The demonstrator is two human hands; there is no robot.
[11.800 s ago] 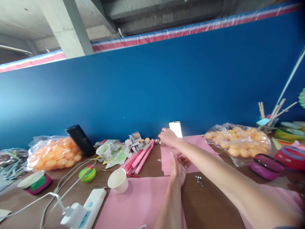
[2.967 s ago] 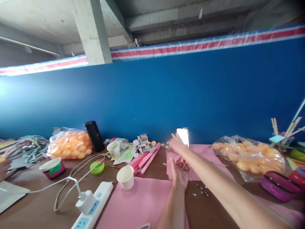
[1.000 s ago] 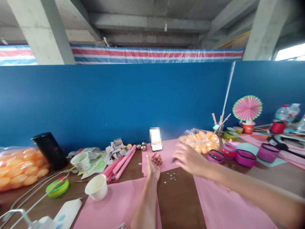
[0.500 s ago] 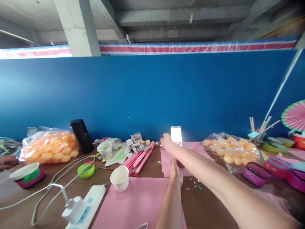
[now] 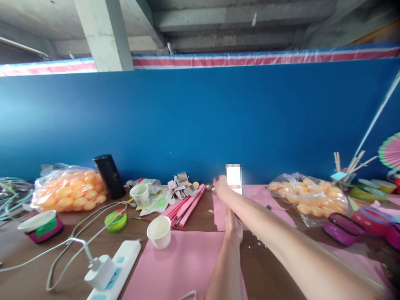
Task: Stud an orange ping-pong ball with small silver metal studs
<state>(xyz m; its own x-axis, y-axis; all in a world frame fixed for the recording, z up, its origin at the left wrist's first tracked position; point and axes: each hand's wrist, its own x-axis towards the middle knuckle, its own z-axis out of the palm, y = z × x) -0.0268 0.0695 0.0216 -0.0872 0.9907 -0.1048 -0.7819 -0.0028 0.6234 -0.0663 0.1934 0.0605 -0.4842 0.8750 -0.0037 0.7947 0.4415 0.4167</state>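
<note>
My right hand reaches across to the back of the table, its fingers bent together beside a small silvery round thing. Whatever those fingers hold, if anything, is too small to make out. Under my right forearm, my left hand is at the front edge of some pink paper sheets, with its fingers stretched forward and the tips partly covered. Just behind the right hand stands a phone with a bright screen. On the sheets to the right of my forearm lies a small dark piece.
Pink strips, a white paper cup and a larger pink sheet lie to the left. A power strip trails cables. Bags of orange balls stand left and right. Small shiny beads lie near my forearm.
The view has shifted slightly, moving the scene a little to the right. My right forearm now covers more of my left fingertips and the beads. The small dark piece now shows on the pink sheets.
</note>
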